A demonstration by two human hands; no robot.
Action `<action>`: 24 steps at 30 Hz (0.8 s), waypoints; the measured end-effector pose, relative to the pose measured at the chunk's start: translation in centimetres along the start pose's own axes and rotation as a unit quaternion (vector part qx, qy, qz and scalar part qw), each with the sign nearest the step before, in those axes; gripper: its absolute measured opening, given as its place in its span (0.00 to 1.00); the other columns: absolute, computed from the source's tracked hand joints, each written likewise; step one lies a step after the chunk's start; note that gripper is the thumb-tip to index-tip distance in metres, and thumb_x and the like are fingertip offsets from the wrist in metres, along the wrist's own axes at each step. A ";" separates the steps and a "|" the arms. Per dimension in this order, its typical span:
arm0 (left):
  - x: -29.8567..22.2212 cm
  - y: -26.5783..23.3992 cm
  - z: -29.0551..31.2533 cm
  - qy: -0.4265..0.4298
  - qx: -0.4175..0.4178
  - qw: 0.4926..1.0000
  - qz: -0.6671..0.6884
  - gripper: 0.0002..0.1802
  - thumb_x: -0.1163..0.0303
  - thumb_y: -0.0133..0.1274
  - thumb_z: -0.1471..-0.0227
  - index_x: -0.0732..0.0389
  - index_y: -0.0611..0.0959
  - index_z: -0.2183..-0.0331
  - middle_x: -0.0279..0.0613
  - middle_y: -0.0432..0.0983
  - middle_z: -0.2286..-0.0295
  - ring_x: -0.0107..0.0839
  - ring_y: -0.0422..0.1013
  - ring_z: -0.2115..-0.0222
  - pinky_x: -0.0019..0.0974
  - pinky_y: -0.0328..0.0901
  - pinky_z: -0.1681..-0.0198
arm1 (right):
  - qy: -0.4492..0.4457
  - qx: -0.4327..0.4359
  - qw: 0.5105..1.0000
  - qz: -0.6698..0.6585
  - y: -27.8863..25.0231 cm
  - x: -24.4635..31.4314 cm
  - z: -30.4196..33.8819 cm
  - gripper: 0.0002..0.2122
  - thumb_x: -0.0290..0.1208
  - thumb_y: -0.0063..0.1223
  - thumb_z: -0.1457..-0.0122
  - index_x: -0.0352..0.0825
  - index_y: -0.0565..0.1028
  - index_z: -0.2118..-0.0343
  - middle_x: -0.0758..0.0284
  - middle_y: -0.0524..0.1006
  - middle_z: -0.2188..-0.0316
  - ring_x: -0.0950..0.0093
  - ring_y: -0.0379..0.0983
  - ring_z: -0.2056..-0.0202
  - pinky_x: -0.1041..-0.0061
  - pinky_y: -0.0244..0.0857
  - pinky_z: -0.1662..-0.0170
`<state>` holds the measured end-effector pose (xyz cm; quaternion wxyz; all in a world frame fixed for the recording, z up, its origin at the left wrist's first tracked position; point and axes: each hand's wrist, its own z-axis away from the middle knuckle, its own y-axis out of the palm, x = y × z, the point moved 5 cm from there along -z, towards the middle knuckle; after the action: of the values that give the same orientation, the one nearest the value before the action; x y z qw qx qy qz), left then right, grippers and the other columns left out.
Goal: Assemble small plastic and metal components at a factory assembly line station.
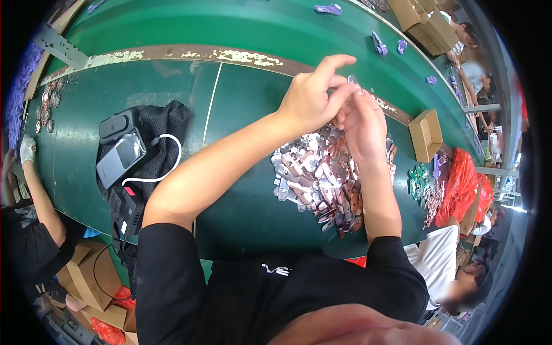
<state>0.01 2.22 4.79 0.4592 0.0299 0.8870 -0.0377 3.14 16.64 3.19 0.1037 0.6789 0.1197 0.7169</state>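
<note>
Both hands meet above the far side of a pile of small metal and brown oblong pieces [319, 178] on the green table. My left hand [310, 99] has its index finger stretched out, with thumb and other fingers bent together. Close against it, my right hand [368, 129] is closed, its thumb and fingertips touching the left thumb. A small pale, shiny rounded piece [352, 79] sticks out at the fingertips. Its lower part is hidden, and I cannot tell how the two hands share the grip. Pieces under my right wrist are partly covered.
Left of my arm lie a black mesh bag [172, 123] and a grey power bank [122, 158] with a white cable. A small cardboard box [425, 135], green and pinkish parts and red plastic bags [457, 184] stand right. Beyond the table's ledge, a green belt [230, 29] carries purple pieces. Co-workers sit both sides.
</note>
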 end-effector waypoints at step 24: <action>6.5 -0.3 -2.2 -0.222 0.013 0.937 0.269 0.11 0.72 0.60 0.41 0.65 0.84 0.57 0.36 0.82 0.69 0.24 0.75 0.69 0.28 0.69 0.61 | -0.084 -0.131 0.937 0.312 -2.4 8.0 -0.7 0.12 0.39 0.51 0.32 0.33 0.78 0.61 0.65 0.78 0.72 0.74 0.76 0.72 0.77 0.68 0.73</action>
<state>-5.51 2.24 0.78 0.6367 0.2644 0.7209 0.0706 1.90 21.39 9.98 -0.0280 0.7204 -0.2021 0.6629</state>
